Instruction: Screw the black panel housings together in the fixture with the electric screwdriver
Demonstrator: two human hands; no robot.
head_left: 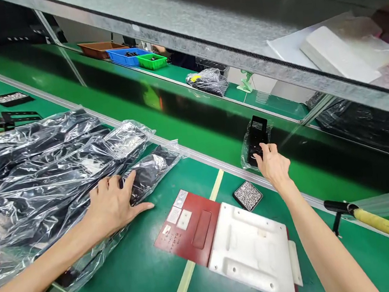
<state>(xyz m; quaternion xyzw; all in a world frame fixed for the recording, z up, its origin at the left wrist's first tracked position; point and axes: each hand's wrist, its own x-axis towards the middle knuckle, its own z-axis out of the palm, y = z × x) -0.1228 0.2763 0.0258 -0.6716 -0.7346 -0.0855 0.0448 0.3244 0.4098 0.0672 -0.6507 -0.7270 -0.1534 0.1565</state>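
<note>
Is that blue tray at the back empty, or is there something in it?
Not empty: small black pieces show inside the blue tray.

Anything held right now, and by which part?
Right hand holds a bagged black part by its near end. Left hand is spread on the bagged pile, no visible grip.

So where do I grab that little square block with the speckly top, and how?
Probably by two opposite dark sides, coming straight down from above. The speckled block lies flat, patterned face up, with nothing on it. The white plate sits close on its near side.
</note>
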